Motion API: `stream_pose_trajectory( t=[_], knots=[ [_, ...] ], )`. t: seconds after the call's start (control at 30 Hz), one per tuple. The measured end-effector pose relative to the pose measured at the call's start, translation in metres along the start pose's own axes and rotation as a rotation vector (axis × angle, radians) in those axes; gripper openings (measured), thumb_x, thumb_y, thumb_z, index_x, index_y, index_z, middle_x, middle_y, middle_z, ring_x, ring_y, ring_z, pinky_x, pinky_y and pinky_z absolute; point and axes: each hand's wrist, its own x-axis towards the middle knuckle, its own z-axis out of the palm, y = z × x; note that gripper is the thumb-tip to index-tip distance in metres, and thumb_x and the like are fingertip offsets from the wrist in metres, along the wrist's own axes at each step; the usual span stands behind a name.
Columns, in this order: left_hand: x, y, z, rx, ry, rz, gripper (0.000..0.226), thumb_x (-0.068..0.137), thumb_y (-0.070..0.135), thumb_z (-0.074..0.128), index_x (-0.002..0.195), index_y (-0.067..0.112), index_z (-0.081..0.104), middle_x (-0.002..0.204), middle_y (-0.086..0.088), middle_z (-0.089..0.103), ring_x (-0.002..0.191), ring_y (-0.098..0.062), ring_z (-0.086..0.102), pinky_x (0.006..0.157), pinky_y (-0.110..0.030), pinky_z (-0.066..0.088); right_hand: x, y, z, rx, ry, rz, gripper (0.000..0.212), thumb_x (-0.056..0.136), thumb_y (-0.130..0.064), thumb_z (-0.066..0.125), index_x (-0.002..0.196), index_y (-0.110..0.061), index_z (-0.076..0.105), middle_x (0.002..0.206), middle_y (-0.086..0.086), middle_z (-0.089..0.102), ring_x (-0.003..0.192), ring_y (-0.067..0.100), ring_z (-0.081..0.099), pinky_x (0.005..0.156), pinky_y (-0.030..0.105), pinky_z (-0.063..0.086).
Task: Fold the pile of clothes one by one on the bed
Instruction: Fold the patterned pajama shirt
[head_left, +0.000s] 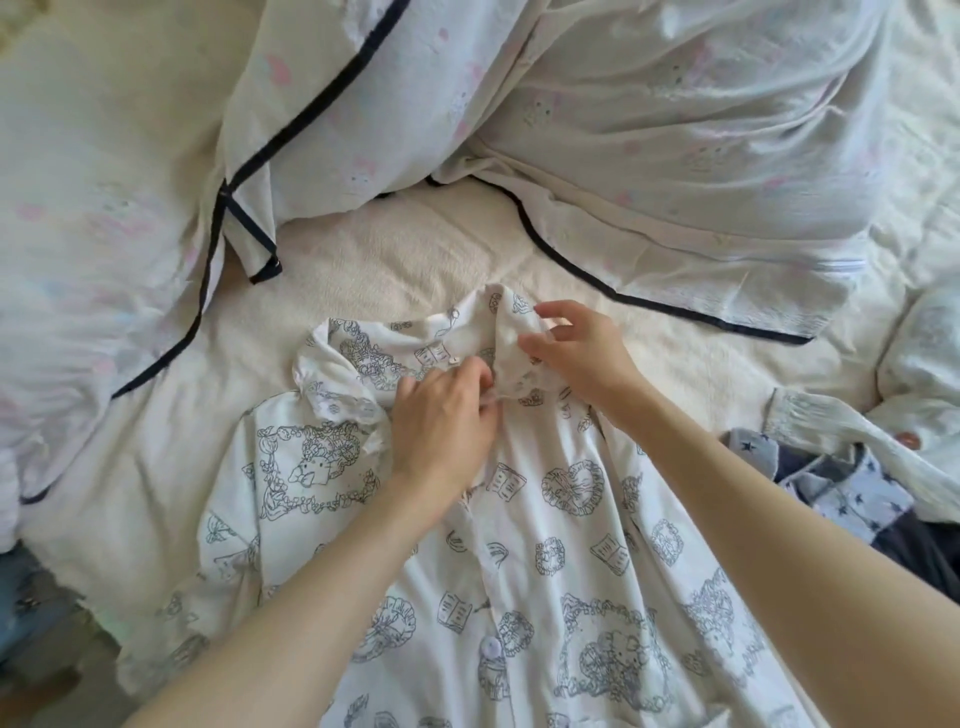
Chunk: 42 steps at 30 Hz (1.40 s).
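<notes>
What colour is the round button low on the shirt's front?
Pale lilac button, on the white printed button-up shirt; head view shows it.

The white pyjama shirt (545, 519) bears grey-blue line drawings of books, frilled hearts and cartoon figures, with a pale lilac button (490, 647); behind it lie cream pillows (675, 130) with faint pink prints and navy piping, and to its right a star-patterned blue garment (852, 499).

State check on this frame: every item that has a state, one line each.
printed pyjama shirt: spread front-up on the bed, not yet folded
shirt collar: rumpled, pinched by both hands
left hand: pinching fabric at the neckline
right hand: gripping the collar
lilac button: seems fastened
star-print garment: crumpled at right, unfolded
navy-trimmed duvet: bunched at the head of the bed
</notes>
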Motion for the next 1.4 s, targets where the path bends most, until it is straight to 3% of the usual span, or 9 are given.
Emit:
stream_pose_trajectory(
  t=[0.2, 0.43, 0.6, 0.73, 0.9, 1.07, 1.17, 1.23, 1.4],
  knots=[
    [-0.019, -0.01, -0.016, 0.146, -0.061, 0.08, 0.037, 0.093, 0.043, 0.048, 0.122, 0.021, 0.055, 0.118, 0.003, 0.058, 0.111, -0.017, 0.05, 0.091, -0.035, 0.029, -0.041, 0.026, 0.011, -0.703, 0.139, -0.378, 0.055, 0.097, -0.027, 0.048, 0.148, -0.022, 0.029, 0.156, 0.005, 0.023, 0.145, 0.026, 0.012, 0.113, 0.046, 0.016],
    [-0.107, -0.075, -0.067, -0.07, 0.262, -0.066, 0.034, 0.09, 0.008, 0.058, 0.124, 0.006, 0.055, 0.126, -0.011, 0.054, 0.122, -0.025, 0.045, 0.101, -0.044, 0.034, -0.129, 0.049, 0.048, -0.861, -0.022, -0.382, 0.057, 0.1, -0.047, 0.015, 0.152, -0.027, 0.004, 0.156, -0.004, -0.013, 0.144, 0.02, -0.02, 0.116, 0.045, -0.016],
    [-0.162, -0.156, -0.088, -0.439, 0.021, -0.471, 0.047, 0.093, 0.028, 0.055, 0.137, 0.016, 0.043, 0.134, 0.0, 0.048, 0.124, -0.014, 0.044, 0.102, -0.028, 0.032, -0.186, 0.053, 0.101, -0.876, -0.184, -0.388, 0.057, 0.1, -0.048, 0.017, 0.151, -0.031, -0.003, 0.155, -0.006, -0.02, 0.14, 0.019, -0.029, 0.111, 0.039, -0.023],
    [-0.188, -0.189, -0.082, -0.365, -0.229, -0.485, 0.028, 0.091, 0.03, 0.06, 0.115, 0.016, 0.057, 0.108, 0.005, 0.054, 0.105, -0.015, 0.052, 0.082, -0.024, 0.041, -0.204, 0.052, 0.134, -0.898, -0.218, -0.362, 0.056, 0.101, -0.046, 0.022, 0.152, -0.03, 0.003, 0.158, -0.004, -0.016, 0.144, 0.023, -0.021, 0.114, 0.046, -0.016],
    [-0.198, -0.216, -0.107, -0.488, -0.099, -0.468, 0.02, 0.099, 0.026, 0.045, 0.081, 0.018, 0.05, 0.07, 0.002, 0.049, 0.058, -0.001, 0.046, 0.05, -0.013, 0.035, -0.213, 0.051, 0.15, -0.943, -0.197, -0.296, 0.057, 0.099, -0.051, 0.02, 0.151, -0.031, 0.008, 0.16, 0.0, -0.006, 0.145, 0.022, -0.015, 0.115, 0.052, -0.013],
    [-0.19, -0.258, -0.151, -0.414, 0.276, -0.499, 0.012, 0.098, 0.019, 0.049, 0.087, 0.014, 0.051, 0.071, 0.005, 0.046, 0.067, -0.014, 0.042, 0.058, -0.014, 0.033, -0.206, 0.048, 0.157, -0.943, -0.237, -0.222, 0.06, 0.099, -0.051, 0.025, 0.151, -0.031, 0.006, 0.16, 0.0, -0.007, 0.146, 0.022, -0.011, 0.118, 0.051, -0.003],
    [-0.181, -0.264, -0.149, -0.277, 0.173, -0.581, 0.01, 0.097, 0.019, 0.048, 0.1, 0.013, 0.054, 0.084, 0.003, 0.054, 0.083, -0.023, 0.051, 0.063, -0.025, 0.037, -0.21, 0.04, 0.16, -0.885, -0.191, -0.213, 0.056, 0.099, -0.045, 0.036, 0.15, -0.027, 0.021, 0.16, 0.001, 0.007, 0.148, 0.024, 0.001, 0.119, 0.047, 0.0],
    [-0.175, -0.259, -0.143, -0.171, 0.032, -0.611, 0.022, 0.096, 0.015, 0.047, 0.116, 0.01, 0.053, 0.109, -0.006, 0.058, 0.103, -0.029, 0.054, 0.08, -0.035, 0.042, -0.21, 0.028, 0.16, -0.759, -0.039, -0.266, 0.041, 0.097, -0.034, 0.049, 0.134, -0.017, 0.05, 0.146, 0.006, 0.042, 0.136, 0.031, 0.035, 0.111, 0.046, 0.021],
    [-0.137, -0.231, -0.127, -0.086, -0.027, -0.259, 0.033, 0.097, 0.02, 0.045, 0.128, 0.008, 0.051, 0.127, -0.012, 0.052, 0.12, -0.028, 0.047, 0.1, -0.041, 0.035, -0.159, -0.027, 0.148, -0.696, 0.266, -0.359, 0.031, 0.098, -0.028, 0.049, 0.115, -0.008, 0.063, 0.115, 0.013, 0.06, 0.107, 0.033, 0.053, 0.09, 0.044, 0.037]
  ],
)
